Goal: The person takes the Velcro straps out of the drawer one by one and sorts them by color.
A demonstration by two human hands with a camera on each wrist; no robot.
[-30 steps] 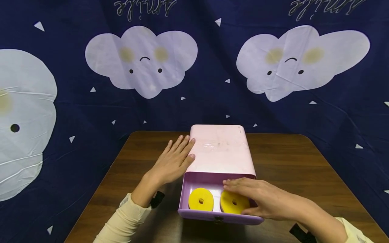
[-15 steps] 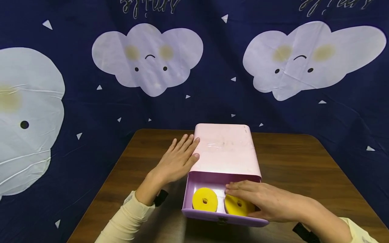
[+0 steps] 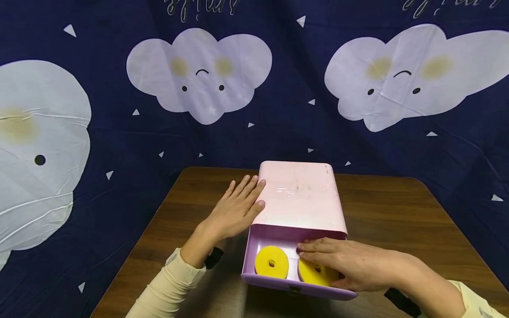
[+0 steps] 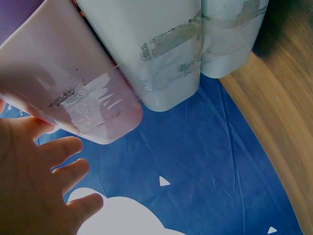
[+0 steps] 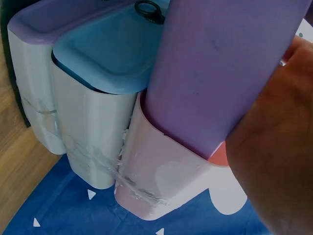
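Note:
A purple drawer [image 3: 247, 258] stands pulled out of a pink drawer box [image 3: 300, 198]. Two flat yellow discs with small centre holes lie side by side inside: the left yellow disc [image 3: 260, 260] is uncovered. My right hand [image 3: 354, 265] reaches over the drawer's right side and grips the right yellow disc [image 3: 309, 271], fingers along its back and thumb at its front right, hiding part of it. With fingers spread and straight, my left hand [image 3: 234, 210] rests against the box's left edge. In the right wrist view, the drawer's purple outer side [image 5: 215, 73] blocks sight of the discs.
Below the pink box are a white box with a blue drawer [image 5: 107, 54], which has a dark ring handle [image 5: 149, 12], and another white box with a purple front [image 5: 41, 22]. They stand on a brown wooden table [image 3: 381, 212]. Behind hangs a dark blue cloud-print cloth [image 3: 294, 79].
Everything has drifted a little rightward in the head view. My right hand now covers slightly more of the right yellow disc. The left hand stays at the box's edge.

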